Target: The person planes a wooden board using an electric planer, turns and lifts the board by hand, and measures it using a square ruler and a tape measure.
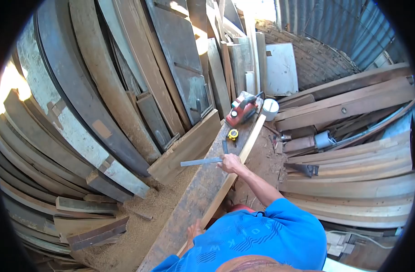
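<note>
My right hand [231, 163] is closed around one end of a flat metal ruler [200, 161], which sticks out to the left across the bench plank; the gripped end is hidden by my fingers. Under that hand runs a long, pale wood strip [250, 143] along the right edge of the worn bench plank [182, 215]. Lower down, my left hand [194, 232] rests on the strip and plank with its fingers stretched out. A small dark flat piece [225, 146] lies just beyond my right hand, close to a yellow tape measure [233, 134].
A red electric planer [242, 110] sits at the bench's far end, beside a white bucket [270, 109]. Tall boards [126, 68] lean along the left, and stacked planks [352, 181] fill the right. Sawdust [139, 226] covers the ground; an offcut [98, 233] lies at lower left.
</note>
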Tool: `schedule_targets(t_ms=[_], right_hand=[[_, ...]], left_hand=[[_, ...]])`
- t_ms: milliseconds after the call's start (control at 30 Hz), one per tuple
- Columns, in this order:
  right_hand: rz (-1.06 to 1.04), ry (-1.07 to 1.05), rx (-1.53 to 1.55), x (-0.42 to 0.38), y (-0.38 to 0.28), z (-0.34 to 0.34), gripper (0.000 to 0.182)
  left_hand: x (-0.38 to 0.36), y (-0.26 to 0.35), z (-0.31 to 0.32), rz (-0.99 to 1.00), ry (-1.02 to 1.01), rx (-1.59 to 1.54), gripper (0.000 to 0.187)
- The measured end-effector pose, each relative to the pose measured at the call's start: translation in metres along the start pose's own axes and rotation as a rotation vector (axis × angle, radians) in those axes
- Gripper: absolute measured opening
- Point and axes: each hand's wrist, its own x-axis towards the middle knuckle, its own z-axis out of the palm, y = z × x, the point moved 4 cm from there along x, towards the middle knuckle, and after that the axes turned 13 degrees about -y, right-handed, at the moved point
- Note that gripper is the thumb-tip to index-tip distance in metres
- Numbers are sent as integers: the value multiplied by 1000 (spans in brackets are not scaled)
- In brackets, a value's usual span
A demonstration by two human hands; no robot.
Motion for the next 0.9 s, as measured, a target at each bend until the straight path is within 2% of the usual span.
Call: schedule_targets(t_ms=[67, 133, 167, 267, 300, 400, 467, 567, 667, 700, 800, 867, 900], right_hand=[[5, 44, -101, 42, 13, 1, 42], [-47, -3, -194, 72, 14, 14, 35], [-93, -90, -220, 94, 21, 32, 61], [-134, 15, -285, 101, -3, 46, 71], [-132, -94, -237, 105, -14, 47, 77], [-114, 75, -330, 122, -30, 71, 75], [-115, 84, -349, 129, -37, 78, 69], [-254, 131, -346, 142, -41, 87, 57], [-224, 41, -283, 154, -52, 90, 48], [-281, 250, -267, 155, -50, 89, 33], [25, 124, 231, 140, -56, 20, 25], [90, 412, 262, 138, -32, -11, 33], [182, 435, 310, 136, -13, -26, 35]], left_hand=[[-7, 15, -24, -49, -103, -63, 61], [-3, 17, -27, -41, -54, -43, 62], [-3, 17, -27, -35, -33, -35, 62], [-5, 18, -23, -112, -33, -23, 65], [-4, 17, -19, -99, -33, -27, 64], [2, 8, -13, -81, -64, -44, 65], [0, 17, -23, -106, -141, -76, 66], [-6, 30, -38, -14, -41, -60, 64], [11, -14, 2, -7, -126, -120, 61], [11, -17, 2, -9, -127, -116, 61], [13, -16, 0, -10, -115, -105, 59], [9, -15, -5, 0, -99, -101, 58], [8, -15, -6, 0, -95, -102, 58]])
